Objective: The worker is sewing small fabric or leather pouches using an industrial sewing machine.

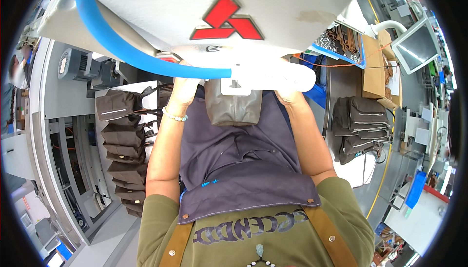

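A dark grey-brown bag [233, 106] sits between my hands, under the head of a large white sewing machine [156, 9]. My left hand [185, 90] is raised to the left of the bag, a beaded bracelet at its wrist. My right hand [288, 95] is on the other side, partly behind a white cylindrical part [287, 76] of the machine. The machine, a blue hose [117, 47] and bright glare hide the fingers of both hands and the bag's upper part. I cannot tell how either hand grips.
A row of dark bags [124, 145] with zippers stands on the left. More dark bags [360, 121] are piled on the right-hand table. Beyond them are a cardboard box [373, 67], a blue tray [341, 47] of metal and brown pieces, and a screen on an arm [416, 45].
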`<action>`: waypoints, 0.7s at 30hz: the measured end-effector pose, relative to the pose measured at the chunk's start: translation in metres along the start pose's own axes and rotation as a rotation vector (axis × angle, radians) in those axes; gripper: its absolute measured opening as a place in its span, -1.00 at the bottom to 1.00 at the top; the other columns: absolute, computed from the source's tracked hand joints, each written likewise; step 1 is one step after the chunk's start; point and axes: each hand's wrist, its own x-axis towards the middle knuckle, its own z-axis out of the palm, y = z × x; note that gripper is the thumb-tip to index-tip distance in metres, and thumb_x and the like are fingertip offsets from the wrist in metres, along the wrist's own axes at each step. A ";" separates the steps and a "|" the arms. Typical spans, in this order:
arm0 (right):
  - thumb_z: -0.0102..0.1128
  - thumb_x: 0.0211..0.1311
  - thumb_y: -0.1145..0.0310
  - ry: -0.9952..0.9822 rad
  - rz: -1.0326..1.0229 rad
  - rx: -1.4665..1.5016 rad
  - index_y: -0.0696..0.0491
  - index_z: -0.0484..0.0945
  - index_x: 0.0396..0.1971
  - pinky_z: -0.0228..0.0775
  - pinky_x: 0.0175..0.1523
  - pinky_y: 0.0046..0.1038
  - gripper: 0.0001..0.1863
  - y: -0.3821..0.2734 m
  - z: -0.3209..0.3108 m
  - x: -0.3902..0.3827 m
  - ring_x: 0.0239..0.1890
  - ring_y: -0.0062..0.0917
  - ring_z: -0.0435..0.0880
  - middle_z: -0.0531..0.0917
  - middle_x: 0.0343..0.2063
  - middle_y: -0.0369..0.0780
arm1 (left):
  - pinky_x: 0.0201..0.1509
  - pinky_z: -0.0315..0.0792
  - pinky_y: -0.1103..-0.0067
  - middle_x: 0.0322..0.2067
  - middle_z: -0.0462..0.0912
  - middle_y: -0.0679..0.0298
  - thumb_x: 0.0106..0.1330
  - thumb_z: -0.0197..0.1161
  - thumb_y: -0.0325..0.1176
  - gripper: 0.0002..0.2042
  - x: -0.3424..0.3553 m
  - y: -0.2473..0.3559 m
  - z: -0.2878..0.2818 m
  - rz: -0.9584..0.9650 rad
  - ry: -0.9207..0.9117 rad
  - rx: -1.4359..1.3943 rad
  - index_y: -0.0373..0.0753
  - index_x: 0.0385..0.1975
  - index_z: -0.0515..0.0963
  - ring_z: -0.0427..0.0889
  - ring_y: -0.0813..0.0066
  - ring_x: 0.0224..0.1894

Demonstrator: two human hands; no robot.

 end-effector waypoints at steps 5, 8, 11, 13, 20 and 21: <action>0.23 0.17 0.39 0.011 -0.025 0.005 0.19 0.60 -0.30 0.45 -0.16 -0.61 -0.81 0.002 -0.001 0.001 -0.30 -0.68 0.62 0.64 -0.38 -0.31 | -0.14 0.47 0.64 -0.29 0.61 0.39 0.32 0.31 -0.42 -0.88 0.000 0.003 0.003 0.013 -0.125 -0.053 -0.26 -0.24 0.54 0.55 0.67 -0.24; 0.24 0.17 0.32 0.009 0.019 -0.016 0.19 0.60 -0.30 0.44 -0.17 -0.62 -0.77 0.005 -0.005 0.002 -0.31 -0.69 0.61 0.64 -0.38 -0.31 | -0.06 0.48 0.63 -0.18 0.65 0.35 0.33 0.30 -0.44 -0.81 -0.002 0.022 0.023 0.010 -0.127 -0.124 -0.31 -0.11 0.56 0.58 0.64 -0.16; 0.22 0.19 0.29 -0.003 -0.001 0.009 0.18 0.59 -0.30 0.42 -0.17 -0.62 -0.75 0.004 -0.002 0.003 -0.31 -0.70 0.60 0.63 -0.39 -0.32 | 0.01 0.47 0.62 -0.11 0.64 0.33 0.32 0.28 -0.46 -0.76 -0.003 0.025 0.023 0.066 -0.135 -0.015 -0.34 -0.05 0.55 0.58 0.61 -0.10; 0.23 0.18 0.30 0.034 -0.018 0.031 0.18 0.60 -0.30 0.42 -0.17 -0.63 -0.76 0.005 0.001 0.003 -0.32 -0.70 0.60 0.63 -0.40 -0.32 | 0.00 0.46 0.61 -0.11 0.63 0.32 0.31 0.28 -0.47 -0.79 -0.003 0.031 0.029 0.045 -0.118 -0.014 -0.33 -0.08 0.55 0.57 0.61 -0.10; 0.26 0.15 0.33 0.022 -0.043 0.014 0.19 0.60 -0.29 0.43 -0.16 -0.62 -0.77 0.013 -0.003 0.000 -0.29 -0.69 0.61 0.64 -0.37 -0.32 | -0.19 0.47 0.60 -0.34 0.61 0.34 0.27 0.32 -0.49 -0.88 -0.001 0.018 0.011 0.002 -0.130 0.064 -0.30 -0.28 0.52 0.57 0.61 -0.28; 0.26 0.15 0.35 0.025 -0.081 0.021 0.19 0.60 -0.29 0.43 -0.15 -0.62 -0.78 0.014 -0.002 -0.001 -0.29 -0.69 0.61 0.64 -0.37 -0.32 | -0.19 0.47 0.60 -0.34 0.61 0.34 0.27 0.32 -0.49 -0.88 0.000 0.019 0.011 0.006 -0.130 0.065 -0.30 -0.28 0.52 0.57 0.61 -0.28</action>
